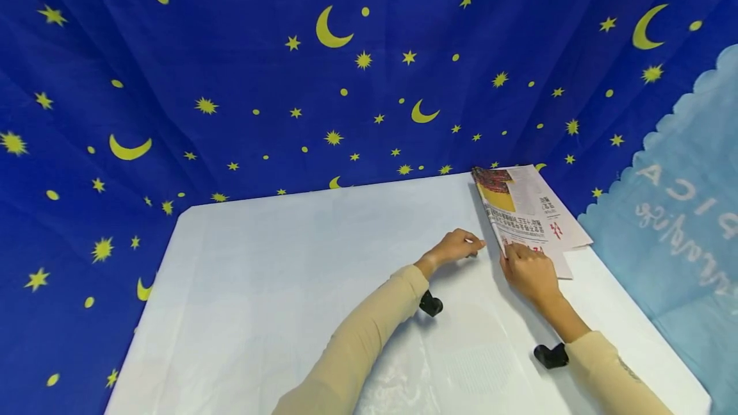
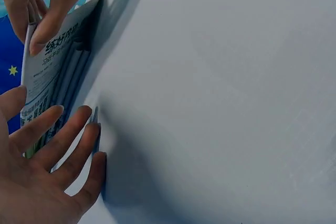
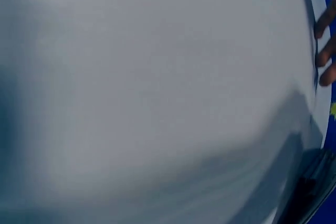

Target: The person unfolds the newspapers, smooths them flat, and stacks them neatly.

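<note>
A folded newspaper [image 1: 521,200] with print and a coloured picture lies at the table's far right. My right hand [image 1: 532,273] grips its near left edge. In the left wrist view, the thumb and fingers of the right hand [image 2: 47,3] pinch the raised edge of the newspaper [image 2: 39,74], and folded layers show beneath. To the left of the paper, my left hand [image 1: 454,247] is low over the table; its fingers [image 2: 71,145] are spread and loosely bent. A thin bluish edge [image 2: 96,140] shows beside those fingertips; its kind I cannot tell.
The table has a white cover [image 1: 277,261], with a glossy transparent patch [image 1: 398,376] near the front. A blue curtain [image 1: 259,69] with moons and stars hangs behind. A light blue cloth with lettering [image 1: 686,223] borders the right side.
</note>
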A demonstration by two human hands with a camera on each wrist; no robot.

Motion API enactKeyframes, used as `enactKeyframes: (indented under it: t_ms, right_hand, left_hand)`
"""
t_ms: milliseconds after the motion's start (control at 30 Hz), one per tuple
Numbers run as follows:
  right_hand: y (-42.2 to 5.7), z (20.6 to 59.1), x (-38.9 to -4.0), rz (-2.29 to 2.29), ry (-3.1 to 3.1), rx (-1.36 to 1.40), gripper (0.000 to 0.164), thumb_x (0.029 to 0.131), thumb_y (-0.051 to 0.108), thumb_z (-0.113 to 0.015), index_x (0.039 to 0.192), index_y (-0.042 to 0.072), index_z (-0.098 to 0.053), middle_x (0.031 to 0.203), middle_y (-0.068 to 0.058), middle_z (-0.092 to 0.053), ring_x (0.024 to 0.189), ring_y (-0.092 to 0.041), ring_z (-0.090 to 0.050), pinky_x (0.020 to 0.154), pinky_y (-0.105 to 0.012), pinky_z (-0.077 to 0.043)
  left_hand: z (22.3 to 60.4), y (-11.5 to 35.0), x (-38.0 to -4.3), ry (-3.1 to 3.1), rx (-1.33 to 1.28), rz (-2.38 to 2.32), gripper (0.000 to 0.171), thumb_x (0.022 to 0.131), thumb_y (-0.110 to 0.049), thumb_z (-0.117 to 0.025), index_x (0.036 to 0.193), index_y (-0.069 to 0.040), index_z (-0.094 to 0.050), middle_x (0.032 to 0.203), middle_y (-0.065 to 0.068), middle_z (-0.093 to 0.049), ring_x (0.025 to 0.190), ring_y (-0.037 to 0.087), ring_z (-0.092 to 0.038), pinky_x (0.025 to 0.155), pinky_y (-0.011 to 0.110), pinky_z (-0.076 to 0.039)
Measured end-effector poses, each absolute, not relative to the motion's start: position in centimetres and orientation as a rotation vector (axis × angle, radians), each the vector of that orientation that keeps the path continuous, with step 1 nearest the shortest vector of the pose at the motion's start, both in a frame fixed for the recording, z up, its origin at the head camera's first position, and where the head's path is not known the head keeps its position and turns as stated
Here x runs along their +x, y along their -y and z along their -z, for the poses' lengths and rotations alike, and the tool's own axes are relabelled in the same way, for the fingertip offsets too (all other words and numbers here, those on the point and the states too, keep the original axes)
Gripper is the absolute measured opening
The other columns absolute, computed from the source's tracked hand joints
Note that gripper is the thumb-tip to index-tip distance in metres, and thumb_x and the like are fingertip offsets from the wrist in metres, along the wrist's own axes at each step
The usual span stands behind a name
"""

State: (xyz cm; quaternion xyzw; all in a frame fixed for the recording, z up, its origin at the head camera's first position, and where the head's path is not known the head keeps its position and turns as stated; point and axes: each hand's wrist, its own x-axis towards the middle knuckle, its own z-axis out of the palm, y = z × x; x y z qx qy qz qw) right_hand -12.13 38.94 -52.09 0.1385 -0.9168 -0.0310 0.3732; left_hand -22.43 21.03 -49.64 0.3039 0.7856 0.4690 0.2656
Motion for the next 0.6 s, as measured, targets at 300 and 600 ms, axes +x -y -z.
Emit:
enactKeyframes:
  t_ms: [300,600]
  right_hand:
    - [-36.0,52.1,-10.9,0.176,2.236,0.564,0.047,0.102,0.02,-0.036,0.094,-0.012,-0.07,0.088,-0.024,-0.072,0.078,-0.037,-0.07,0.069,-0.047,-0.056]
    - [-33.0,52.6,-10.6,0.142,2.172,0.697,0.049,0.104,0.02,-0.035,0.092,-0.011,-0.071,0.086,-0.022,-0.073,0.076,-0.034,-0.071,0.063,-0.044,-0.055]
  left_hand:
    - [50.0,-20.5,-22.4,-2.089,0.715,-1.333,0.049,0.104,-0.041,-0.043,0.123,-0.001,-0.065,0.102,0.017,-0.073,0.092,0.03,-0.07,0.066,0.025,-0.048]
    - [50.2,-19.2,-23.0,-2.155,0.435,-1.523,0.041,0.101,-0.037,-0.051,0.106,-0.003,-0.074,0.085,0.018,-0.073,0.077,0.037,-0.071,0.046,0.025,-0.038]
